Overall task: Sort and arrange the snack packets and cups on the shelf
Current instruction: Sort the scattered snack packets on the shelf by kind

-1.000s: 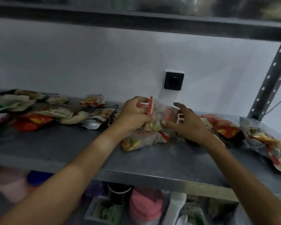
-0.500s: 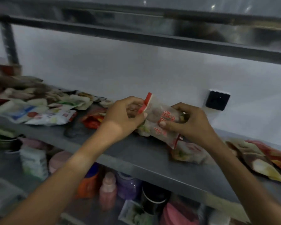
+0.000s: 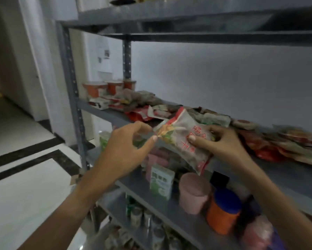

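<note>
Hands (image 3: 171, 141) seemingly pinching snack packet (image 3: 186, 139)

Whole frame motion-blurred. Print on snack packet (image 3: 186, 139) reads as red characters only; we cannot make them out. Right hand (image 3: 222, 143) covers packet's far side; its fingers behind hidden. Left hand (image 3: 126, 152) at packet's corner: we cannot tell pinch from near-touch. Heap of packets (image 3: 287, 143) on shelf (image 3: 287, 175) smeared, cut by right edge. Cups (image 3: 106, 88) at far end too soft for labels. Lower-shelf jars (image 3: 222, 212) blurred, partly behind forearm.
</note>
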